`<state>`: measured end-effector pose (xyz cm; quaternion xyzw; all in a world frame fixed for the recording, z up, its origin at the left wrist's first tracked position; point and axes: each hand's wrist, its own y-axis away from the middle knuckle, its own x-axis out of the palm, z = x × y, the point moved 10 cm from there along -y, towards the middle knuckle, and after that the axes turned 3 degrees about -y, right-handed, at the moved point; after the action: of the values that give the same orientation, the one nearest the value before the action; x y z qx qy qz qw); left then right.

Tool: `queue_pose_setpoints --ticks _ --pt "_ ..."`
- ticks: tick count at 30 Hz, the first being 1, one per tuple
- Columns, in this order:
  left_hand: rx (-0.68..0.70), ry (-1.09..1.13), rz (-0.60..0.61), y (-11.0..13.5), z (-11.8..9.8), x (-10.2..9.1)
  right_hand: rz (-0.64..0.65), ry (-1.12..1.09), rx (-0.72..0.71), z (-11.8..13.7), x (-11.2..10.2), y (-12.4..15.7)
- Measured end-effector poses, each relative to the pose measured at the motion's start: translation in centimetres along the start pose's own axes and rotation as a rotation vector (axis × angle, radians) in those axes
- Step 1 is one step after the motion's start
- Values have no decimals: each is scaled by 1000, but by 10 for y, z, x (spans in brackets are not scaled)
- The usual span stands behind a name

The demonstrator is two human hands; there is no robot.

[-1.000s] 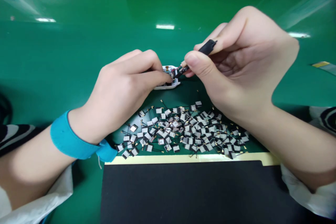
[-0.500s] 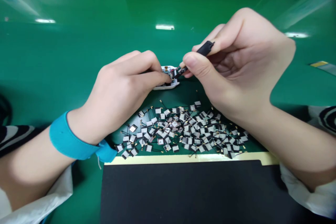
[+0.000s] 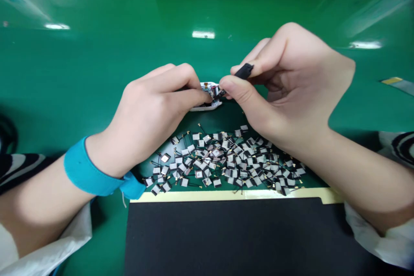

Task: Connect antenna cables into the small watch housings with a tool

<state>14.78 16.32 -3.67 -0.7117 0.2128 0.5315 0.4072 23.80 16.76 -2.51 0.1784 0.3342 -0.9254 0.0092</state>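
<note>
A small white device with an exposed circuit board (image 3: 209,97) lies on the green table (image 3: 97,51). My left hand (image 3: 155,108), with a blue wrist strap (image 3: 89,168), is closed on the device's left side, fingertips pressing it down. My right hand (image 3: 284,82) pinches a thin black tool (image 3: 237,75) between thumb and fingers. The tool's tip touches the board at the device's right side. Just in front of both hands lies a heap of small grey square parts with thin black leads (image 3: 226,159).
A black mat (image 3: 236,237) with a pale yellow strip (image 3: 226,195) along its far edge lies at the near side. A yellow-tipped strip (image 3: 396,82) sits at the right edge. White sleeves cover both forearms near the bottom corners.
My right hand has dropped lower and moved slightly left, bringing the tool flatter and closer to the board. My left hand and the device have stayed in place.
</note>
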Motion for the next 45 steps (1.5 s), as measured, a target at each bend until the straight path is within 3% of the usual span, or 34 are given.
queue_pose_setpoints --ticks 22,28,36,45 --pt "0 -21 -40 1 2 1 19 299 -102 9 8 9" --pt "-47 -18 11 2 5 5 49 289 -176 16 14 11" --pt "23 -105 4 4 0 4 110 407 -201 13 22 13" --pt "-8 -93 46 5 2 9 100 332 -213 15 23 9"
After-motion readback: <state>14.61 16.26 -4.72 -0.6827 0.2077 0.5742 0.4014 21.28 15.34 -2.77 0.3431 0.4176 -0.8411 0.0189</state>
